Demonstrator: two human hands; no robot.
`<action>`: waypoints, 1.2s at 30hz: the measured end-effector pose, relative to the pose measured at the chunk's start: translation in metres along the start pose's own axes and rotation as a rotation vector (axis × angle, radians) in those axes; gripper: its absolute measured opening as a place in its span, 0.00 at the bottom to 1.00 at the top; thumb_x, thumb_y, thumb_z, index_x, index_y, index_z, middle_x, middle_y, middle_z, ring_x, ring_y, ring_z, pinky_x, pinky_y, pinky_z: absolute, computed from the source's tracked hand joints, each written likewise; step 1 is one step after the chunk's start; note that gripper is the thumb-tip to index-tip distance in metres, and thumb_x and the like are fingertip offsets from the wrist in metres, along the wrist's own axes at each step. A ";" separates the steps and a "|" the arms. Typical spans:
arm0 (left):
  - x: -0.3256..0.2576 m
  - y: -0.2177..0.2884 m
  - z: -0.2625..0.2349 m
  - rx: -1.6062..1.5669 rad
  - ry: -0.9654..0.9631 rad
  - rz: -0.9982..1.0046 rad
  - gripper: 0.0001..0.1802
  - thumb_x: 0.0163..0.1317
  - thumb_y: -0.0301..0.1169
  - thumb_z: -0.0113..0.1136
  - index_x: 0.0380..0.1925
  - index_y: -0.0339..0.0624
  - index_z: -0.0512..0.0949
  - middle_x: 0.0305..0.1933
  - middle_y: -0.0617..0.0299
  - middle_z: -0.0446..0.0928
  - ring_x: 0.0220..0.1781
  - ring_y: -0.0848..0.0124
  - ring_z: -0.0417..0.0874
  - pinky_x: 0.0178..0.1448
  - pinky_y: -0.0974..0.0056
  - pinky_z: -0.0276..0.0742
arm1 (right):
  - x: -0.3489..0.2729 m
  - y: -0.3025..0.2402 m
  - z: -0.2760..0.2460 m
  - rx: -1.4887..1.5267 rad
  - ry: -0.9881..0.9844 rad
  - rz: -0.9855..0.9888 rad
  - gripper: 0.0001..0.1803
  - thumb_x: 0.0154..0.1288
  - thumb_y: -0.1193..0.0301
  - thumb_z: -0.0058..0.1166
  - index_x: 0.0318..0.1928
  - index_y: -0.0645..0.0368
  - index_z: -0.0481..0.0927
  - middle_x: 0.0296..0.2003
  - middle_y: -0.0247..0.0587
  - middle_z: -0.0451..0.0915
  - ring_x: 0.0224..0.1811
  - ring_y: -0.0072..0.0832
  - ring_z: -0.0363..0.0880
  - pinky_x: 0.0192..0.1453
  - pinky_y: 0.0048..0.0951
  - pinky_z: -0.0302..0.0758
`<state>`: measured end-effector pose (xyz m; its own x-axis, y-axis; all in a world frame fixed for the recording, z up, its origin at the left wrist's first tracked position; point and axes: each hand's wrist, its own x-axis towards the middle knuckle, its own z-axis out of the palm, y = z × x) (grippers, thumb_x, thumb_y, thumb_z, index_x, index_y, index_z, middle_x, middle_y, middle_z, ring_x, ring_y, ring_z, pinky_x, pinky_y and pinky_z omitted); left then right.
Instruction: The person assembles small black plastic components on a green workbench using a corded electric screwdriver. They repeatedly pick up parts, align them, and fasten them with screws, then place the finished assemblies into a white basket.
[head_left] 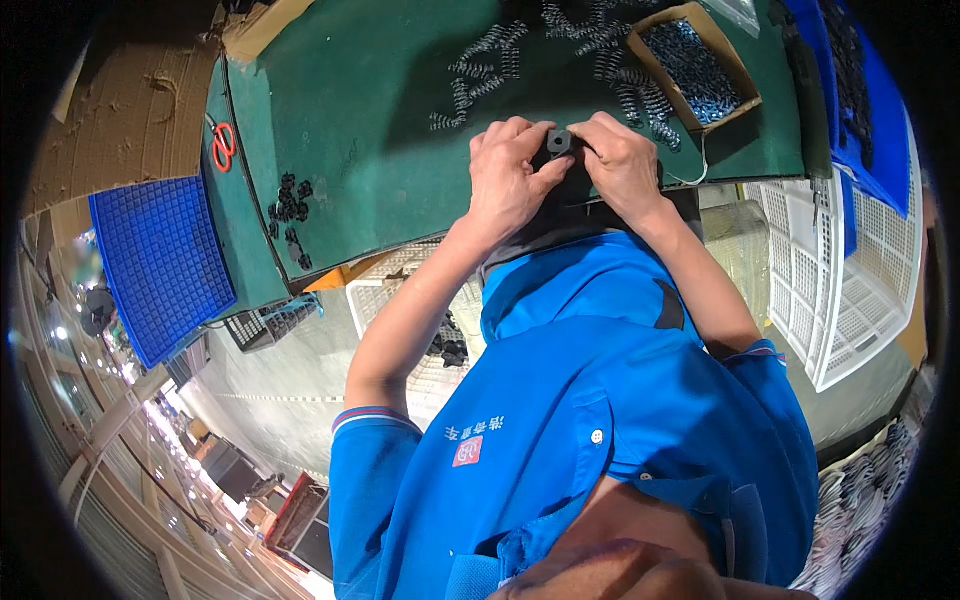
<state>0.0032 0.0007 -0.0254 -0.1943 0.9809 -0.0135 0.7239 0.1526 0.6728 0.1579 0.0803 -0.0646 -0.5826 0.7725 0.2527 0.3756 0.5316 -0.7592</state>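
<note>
Black, small and square, the part (558, 141) sits pinched between left hand (510, 180) and right hand (622, 165), both clamped on it and braced over the green table (370, 120) for steadiness, springs (480, 75) within reach.

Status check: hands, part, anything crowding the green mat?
Left hand and right hand both pinch a small dark square part. Held above the green mat. Loose metal springs and a spring-filled cardboard box lie just beyond.

Left hand (510, 180), right hand (622, 165) pinch small black part (558, 142) over green table (370, 110).
</note>
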 end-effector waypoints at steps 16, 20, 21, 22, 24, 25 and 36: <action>0.017 0.023 0.008 0.579 -0.137 0.118 0.21 0.52 0.37 0.69 0.44 0.38 0.81 0.45 0.57 0.73 0.49 0.57 0.75 0.49 0.52 0.70 | 0.007 0.010 -0.017 -0.033 -0.217 -0.055 0.22 0.54 0.78 0.58 0.52 0.60 0.77 0.38 0.47 0.80 0.37 0.47 0.81 0.40 0.42 0.78; 0.020 0.023 0.006 0.561 -0.135 0.124 0.21 0.52 0.37 0.68 0.45 0.38 0.81 0.46 0.57 0.73 0.50 0.58 0.75 0.50 0.52 0.69 | 0.011 -0.018 -0.050 -0.073 -0.298 0.160 0.30 0.55 0.69 0.65 0.59 0.59 0.71 0.33 0.47 0.83 0.34 0.49 0.84 0.37 0.43 0.78; 0.019 0.022 0.006 0.563 -0.129 0.138 0.21 0.52 0.37 0.68 0.45 0.38 0.81 0.46 0.57 0.73 0.50 0.58 0.75 0.50 0.52 0.69 | 0.016 -0.026 -0.079 -0.025 -0.137 0.199 0.27 0.54 0.66 0.67 0.56 0.54 0.76 0.32 0.46 0.82 0.30 0.41 0.83 0.34 0.38 0.78; 0.017 0.022 0.005 0.565 -0.119 0.146 0.21 0.53 0.37 0.68 0.46 0.38 0.81 0.46 0.57 0.73 0.50 0.58 0.75 0.50 0.52 0.69 | 0.023 -0.011 -0.110 -0.140 0.018 0.286 0.28 0.55 0.61 0.66 0.57 0.54 0.77 0.35 0.46 0.83 0.31 0.40 0.83 0.36 0.38 0.78; 0.013 0.018 0.007 0.558 -0.117 0.115 0.22 0.53 0.37 0.68 0.47 0.38 0.80 0.47 0.57 0.74 0.51 0.58 0.74 0.51 0.52 0.68 | 0.037 0.023 -0.167 -0.305 0.311 0.487 0.32 0.57 0.50 0.64 0.59 0.53 0.78 0.40 0.45 0.84 0.35 0.38 0.84 0.41 0.38 0.79; 0.014 0.019 0.006 0.536 -0.125 0.120 0.23 0.53 0.37 0.68 0.48 0.38 0.80 0.48 0.57 0.74 0.51 0.58 0.74 0.52 0.52 0.68 | 0.036 0.058 -0.200 -0.657 0.254 0.511 0.37 0.58 0.44 0.60 0.61 0.54 0.76 0.43 0.47 0.84 0.42 0.43 0.83 0.46 0.42 0.78; 0.013 0.009 0.017 0.456 0.044 0.210 0.19 0.53 0.38 0.67 0.43 0.39 0.79 0.43 0.57 0.73 0.49 0.60 0.75 0.52 0.49 0.65 | 0.026 0.157 -0.249 -0.752 -0.057 0.675 0.36 0.52 0.46 0.63 0.54 0.60 0.79 0.43 0.56 0.84 0.48 0.50 0.83 0.50 0.41 0.75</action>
<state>0.0182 0.0163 -0.0318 -0.0338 0.9915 0.1259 0.9642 -0.0008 0.2653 0.3813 0.2703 -0.0279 -0.1063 0.9853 -0.1337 0.9846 0.0856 -0.1525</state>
